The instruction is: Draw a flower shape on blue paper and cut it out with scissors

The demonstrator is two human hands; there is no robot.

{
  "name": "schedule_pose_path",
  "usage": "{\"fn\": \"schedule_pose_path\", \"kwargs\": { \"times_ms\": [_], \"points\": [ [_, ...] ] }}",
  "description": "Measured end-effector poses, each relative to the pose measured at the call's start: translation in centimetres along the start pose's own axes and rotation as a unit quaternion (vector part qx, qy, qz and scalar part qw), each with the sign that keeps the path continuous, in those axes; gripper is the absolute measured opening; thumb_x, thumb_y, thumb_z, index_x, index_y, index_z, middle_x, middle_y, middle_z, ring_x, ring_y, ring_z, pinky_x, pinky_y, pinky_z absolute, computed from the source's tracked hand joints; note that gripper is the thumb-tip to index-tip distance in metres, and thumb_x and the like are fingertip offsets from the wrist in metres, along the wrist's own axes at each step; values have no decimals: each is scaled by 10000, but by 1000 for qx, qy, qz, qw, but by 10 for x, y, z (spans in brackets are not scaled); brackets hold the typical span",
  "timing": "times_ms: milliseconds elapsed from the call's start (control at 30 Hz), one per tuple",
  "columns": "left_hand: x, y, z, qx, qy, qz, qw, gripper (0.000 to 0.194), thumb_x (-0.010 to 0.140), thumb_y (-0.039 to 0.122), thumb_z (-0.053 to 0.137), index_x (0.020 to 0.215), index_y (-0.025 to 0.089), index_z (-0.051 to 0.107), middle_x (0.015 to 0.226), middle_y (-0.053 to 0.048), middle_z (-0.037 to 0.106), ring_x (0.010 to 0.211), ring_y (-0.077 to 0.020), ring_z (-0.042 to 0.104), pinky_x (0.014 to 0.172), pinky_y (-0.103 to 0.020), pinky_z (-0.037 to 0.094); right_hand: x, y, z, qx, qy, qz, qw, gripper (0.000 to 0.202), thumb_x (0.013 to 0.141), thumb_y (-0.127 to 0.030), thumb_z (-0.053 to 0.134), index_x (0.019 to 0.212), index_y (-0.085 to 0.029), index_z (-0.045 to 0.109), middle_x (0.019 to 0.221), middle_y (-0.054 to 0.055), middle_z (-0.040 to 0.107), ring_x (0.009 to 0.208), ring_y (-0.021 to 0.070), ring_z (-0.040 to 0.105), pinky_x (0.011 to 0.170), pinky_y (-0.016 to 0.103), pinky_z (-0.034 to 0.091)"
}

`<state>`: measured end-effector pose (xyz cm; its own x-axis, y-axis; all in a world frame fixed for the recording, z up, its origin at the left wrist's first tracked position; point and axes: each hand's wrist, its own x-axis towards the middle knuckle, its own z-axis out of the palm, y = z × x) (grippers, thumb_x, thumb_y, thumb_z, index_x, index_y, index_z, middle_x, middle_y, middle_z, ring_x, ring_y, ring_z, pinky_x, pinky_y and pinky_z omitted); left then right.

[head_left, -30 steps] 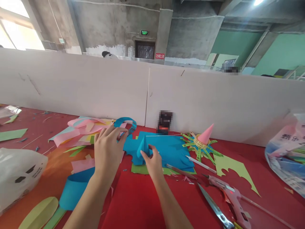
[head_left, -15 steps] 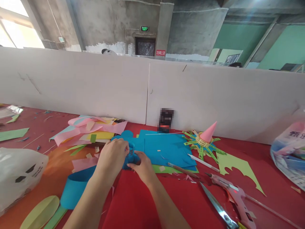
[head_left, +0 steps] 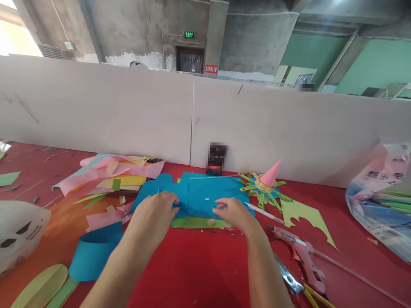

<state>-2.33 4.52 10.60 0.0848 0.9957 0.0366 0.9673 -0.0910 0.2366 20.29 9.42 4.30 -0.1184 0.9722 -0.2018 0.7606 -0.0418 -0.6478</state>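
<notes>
My left hand point(head_left: 157, 209) is over the left part of the blue paper, its fingers curled with the tips toward the right. A narrow edge of a blue paper strip point(head_left: 158, 190) stands up behind its knuckles; the rest of that strip is largely hidden. My right hand point(head_left: 233, 211) hovers over the right side of the blue sheets point(head_left: 205, 188), thumb and fingers a little apart. A thin strand point(head_left: 210, 206) and a tiny pale scrap point(head_left: 207, 199) are near its fingertips. A wide blue paper loop point(head_left: 91, 256) lies left of my left forearm.
On the right are a pink glue gun point(head_left: 305, 252), scissors point(head_left: 290, 278), a white pen point(head_left: 265, 213) and a pink cone on a green spoked paper piece point(head_left: 268, 175). Coloured paper point(head_left: 105, 173) is heaped at left. Plastic bags point(head_left: 19, 235) flank the red table, with a white partition point(head_left: 128, 115) behind.
My right hand has left the small rolled blue strip and moved right, over the blue sheets. My left hand stays near its place. The whole view has shifted slightly.
</notes>
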Motion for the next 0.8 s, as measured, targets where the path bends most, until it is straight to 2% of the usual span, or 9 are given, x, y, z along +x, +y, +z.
{"fn": "schedule_pose_path", "kwargs": {
  "times_ms": [100, 200, 300, 400, 500, 633, 700, 800],
  "points": [
    [2, 29, 17, -12, -19, 73, 997, 264, 873, 234, 440, 1059, 211, 627, 1069, -67, 640, 887, -196, 635, 723, -263, 456, 5, 10, -1, -10, 30, 18, 999, 402, 774, -292, 608, 1159, -177, 622, 1132, 83, 652, 886, 185, 645, 651, 232, 474],
    [8, 46, 48, -34, -12, 108, 994, 372, 902, 207, 380, 1255, 196, 498, 1218, -105, 568, 944, -189, 634, 701, -242, 477, 11, 14, 4, -27, 33, 10, 999, 400, 774, -255, 614, 1165, -171, 617, 1149, 91, 640, 894, 188, 642, 691, 238, 467],
    [19, 44, 77, 23, -45, 101, 994, 382, 882, 143, 386, 1250, 172, 487, 1244, -133, 541, 971, -218, 631, 696, -262, 497, 16, 15, 12, -34, 56, -15, 998, 374, 778, -269, 627, 1141, -179, 631, 1118, 97, 639, 946, 211, 623, 722, 248, 455],
    [28, 32, 93, 85, -44, 93, 991, 363, 862, 95, 390, 1198, 152, 514, 1199, -151, 550, 996, -251, 618, 699, -296, 510, 20, 15, 23, -49, 97, -28, 994, 352, 760, -282, 656, 1099, -184, 645, 1053, 89, 631, 933, 210, 614, 731, 256, 446],
    [33, 24, 95, 103, -43, 75, 991, 314, 864, 75, 359, 1099, 131, 559, 1134, -157, 566, 947, -247, 631, 664, -297, 516, 24, 17, 32, -65, 106, -25, 992, 260, 729, -246, 683, 983, -191, 674, 1002, 73, 625, 862, 183, 619, 711, 247, 437],
    [32, 23, 85, 119, -61, 34, 990, 351, 797, -24, 334, 1026, 93, 572, 1070, -160, 574, 884, -240, 642, 625, -295, 515, 24, 19, 32, -65, 102, 3, 993, 53, 770, -214, 628, 789, -188, 671, 862, 49, 665, 756, 156, 620, 623, 223, 406],
    [31, 24, 77, 124, -76, 15, 989, 395, 752, -66, 337, 1035, 85, 566, 1068, -162, 568, 894, -239, 639, 627, -291, 514, 23, 20, 28, -54, 94, 33, 994, 82, 794, -215, 602, 737, -191, 658, 784, 40, 681, 704, 150, 624, 571, 218, 380],
    [31, 21, 69, 124, -86, -15, 988, 417, 738, -81, 328, 1040, 85, 565, 1083, -165, 559, 895, -231, 640, 636, -279, 510, 21, 24, 22, -62, 108, 75, 989, 104, 806, -230, 588, 735, -199, 656, 783, 43, 694, 702, 156, 635, 546, 218, 361]
  ]
}}
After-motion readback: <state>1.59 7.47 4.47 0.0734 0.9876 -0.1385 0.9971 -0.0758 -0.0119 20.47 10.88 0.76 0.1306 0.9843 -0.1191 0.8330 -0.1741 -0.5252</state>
